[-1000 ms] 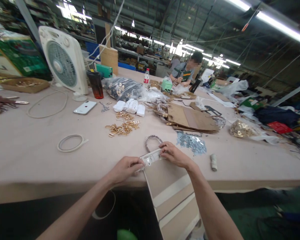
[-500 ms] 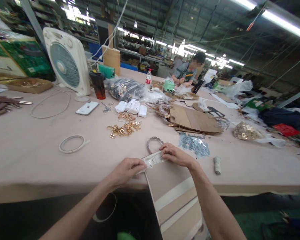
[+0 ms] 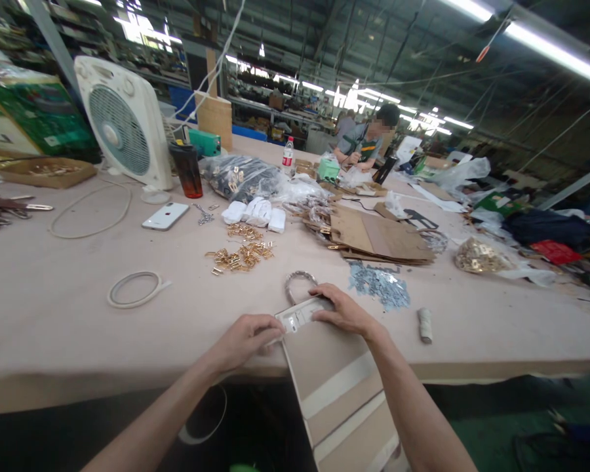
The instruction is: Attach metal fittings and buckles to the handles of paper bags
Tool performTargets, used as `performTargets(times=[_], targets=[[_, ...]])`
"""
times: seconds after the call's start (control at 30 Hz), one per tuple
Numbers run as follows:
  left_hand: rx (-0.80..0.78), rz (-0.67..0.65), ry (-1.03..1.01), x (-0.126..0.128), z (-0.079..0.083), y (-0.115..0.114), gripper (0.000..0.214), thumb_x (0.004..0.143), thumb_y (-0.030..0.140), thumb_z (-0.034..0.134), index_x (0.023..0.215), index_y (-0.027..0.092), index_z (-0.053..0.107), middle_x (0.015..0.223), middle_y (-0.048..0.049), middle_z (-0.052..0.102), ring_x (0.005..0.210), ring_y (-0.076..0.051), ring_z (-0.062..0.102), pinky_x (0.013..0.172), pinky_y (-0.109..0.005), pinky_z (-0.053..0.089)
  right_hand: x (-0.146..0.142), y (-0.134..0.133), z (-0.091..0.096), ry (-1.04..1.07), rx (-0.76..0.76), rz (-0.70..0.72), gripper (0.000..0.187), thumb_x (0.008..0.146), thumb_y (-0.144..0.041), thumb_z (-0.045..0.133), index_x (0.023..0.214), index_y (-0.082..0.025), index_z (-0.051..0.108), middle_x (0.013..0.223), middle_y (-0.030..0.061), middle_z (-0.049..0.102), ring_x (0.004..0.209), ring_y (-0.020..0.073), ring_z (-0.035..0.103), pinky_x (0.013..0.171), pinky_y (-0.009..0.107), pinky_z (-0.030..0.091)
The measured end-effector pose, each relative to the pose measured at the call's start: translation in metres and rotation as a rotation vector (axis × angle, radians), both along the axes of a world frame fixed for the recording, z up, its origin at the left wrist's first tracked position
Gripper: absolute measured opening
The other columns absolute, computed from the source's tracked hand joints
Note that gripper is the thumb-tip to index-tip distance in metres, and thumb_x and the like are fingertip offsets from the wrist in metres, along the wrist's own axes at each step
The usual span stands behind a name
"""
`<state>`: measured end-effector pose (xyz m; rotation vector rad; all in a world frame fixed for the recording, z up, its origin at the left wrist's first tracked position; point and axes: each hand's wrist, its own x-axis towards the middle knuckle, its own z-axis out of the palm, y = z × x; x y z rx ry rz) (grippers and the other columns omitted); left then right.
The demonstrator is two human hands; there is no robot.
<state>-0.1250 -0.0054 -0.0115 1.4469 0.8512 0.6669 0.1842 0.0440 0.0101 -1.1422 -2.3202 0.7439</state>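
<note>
We enter one long pale desk (image 3: 78, 282), which carries all that follows, and one co-worker (image 3: 368, 139) at its far side. One box fan (image 3: 120, 124) stands far left. One beige bag (image 3: 335, 387) with white stripes lies at our near edge, its lower part hanging over. Beyond it lie one stack of kraft cardboard pieces (image 3: 379, 239) and one clear sack of black and gold parts (image 3: 238, 178).

Two hands, held apart: the left hand (image 3: 246, 341) pinches the left end of one white strip (image 3: 297, 316) along the bag's top, and the right hand (image 3: 344, 313) clamps down on its right end. One loop handle (image 3: 299, 285) rises just beyond.

Also one phone (image 3: 164, 216), one dark tumbler (image 3: 187, 172), one water bottle (image 3: 288, 153), one heap of gold fittings (image 3: 238, 255), three white packets (image 3: 253, 213) and one small roll (image 3: 425, 326).
</note>
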Motion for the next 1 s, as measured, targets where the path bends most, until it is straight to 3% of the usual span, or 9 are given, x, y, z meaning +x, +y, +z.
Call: performTargets(times=[0.13,0.27,0.5,0.57,0.63,0.73,0.8,0.9,1.0], targets=[[0.015,0.005,-0.017,-0.001,0.003,-0.001,0.038,0.091,0.049,0.066,0.099,0.013,0.074,0.073,-0.0016,0.063,0.068,-0.014,0.056,0.065,-0.024,0.045,-0.001,0.001,-0.008,0.018,0.033,-0.02,0.03,0.096,-0.039,0.072,0.122,-0.025,0.072,0.124,0.0084,0.07,0.122,0.0238,0.06,0.111,0.044,0.045],[0.043,0.012,-0.024,-0.003,0.002,-0.003,0.035,0.094,0.047,0.064,0.101,0.014,0.074,0.081,-0.0034,0.068,0.074,-0.014,0.059,0.071,-0.025,0.048,-0.008,-0.003,-0.015,0.067,0.101,-0.103,0.022,0.099,-0.038,0.067,0.116,-0.026,0.075,0.117,0.0072,0.073,0.115,0.0219,0.064,0.107,0.041,0.048],[0.035,0.041,-0.046,-0.008,0.009,-0.008,0.04,0.093,0.053,0.064,0.099,0.016,0.076,0.133,-0.0144,0.066,0.099,-0.021,0.065,0.085,-0.031,0.056,-0.023,-0.008,-0.029,0.112,0.247,-0.281,0.021,0.102,-0.039,0.061,0.099,-0.025,0.077,0.099,0.0058,0.076,0.098,0.0217,0.067,0.096,0.04,0.052],[0.014,0.038,-0.027,-0.008,0.007,-0.009,0.041,0.094,0.054,0.061,0.103,0.016,0.075,0.125,-0.0132,0.069,0.085,-0.017,0.066,0.078,-0.03,0.056,-0.025,-0.009,-0.034,0.114,0.284,-0.329,0.022,0.103,-0.039,0.059,0.099,-0.025,0.077,0.099,0.006,0.076,0.098,0.0223,0.067,0.095,0.04,0.051],[-0.001,0.026,0.018,-0.008,0.003,-0.009,0.043,0.094,0.053,0.061,0.111,0.016,0.075,0.103,-0.0089,0.074,0.068,-0.013,0.062,0.068,-0.027,0.054,-0.024,-0.009,-0.036,0.133,0.302,-0.341,0.023,0.103,-0.039,0.058,0.101,-0.025,0.076,0.1,0.0063,0.076,0.099,0.0226,0.067,0.096,0.041,0.051],[0.004,0.005,0.065,-0.006,-0.001,-0.01,0.045,0.093,0.049,0.062,0.12,0.015,0.074,0.089,-0.0061,0.074,0.062,-0.012,0.059,0.063,-0.025,0.05,-0.021,-0.014,-0.034,0.253,0.289,-0.391,0.024,0.103,-0.039,0.057,0.108,-0.023,0.074,0.109,0.0076,0.075,0.105,0.0227,0.067,0.098,0.04,0.051],[0.026,-0.014,0.067,-0.008,-0.001,-0.011,0.048,0.093,0.045,0.062,0.128,0.015,0.071,0.089,-0.0066,0.075,0.063,-0.012,0.06,0.064,-0.025,0.051,-0.021,-0.021,-0.029,0.367,0.289,-0.51,0.026,0.102,-0.041,0.057,0.113,-0.022,0.072,0.113,0.0083,0.074,0.107,0.0229,0.067,0.098,0.04,0.051],[0.066,-0.053,0.061,-0.012,0.0,-0.014,0.067,0.092,0.037,0.065,0.154,0.018,0.048,0.086,-0.004,0.075,0.065,-0.013,0.064,0.067,-0.026,0.052,-0.031,-0.04,-0.02,0.494,0.284,-0.684,0.029,0.101,-0.043,0.059,0.114,-0.022,0.072,0.106,0.0071,0.074,0.099,0.0226,0.069,0.093,0.038,0.053],[0.09,-0.074,0.055,-0.017,-0.001,-0.015,0.092,0.089,0.026,0.064,0.166,0.02,0.014,0.089,-0.0033,0.077,0.065,-0.014,0.066,0.068,-0.026,0.052,-0.052,-0.063,-0.009,0.468,0.192,-0.565,0.025,0.101,-0.04,0.06,0.113,-0.023,0.072,0.099,0.0055,0.074,0.091,0.0217,0.069,0.085,0.035,0.054]])
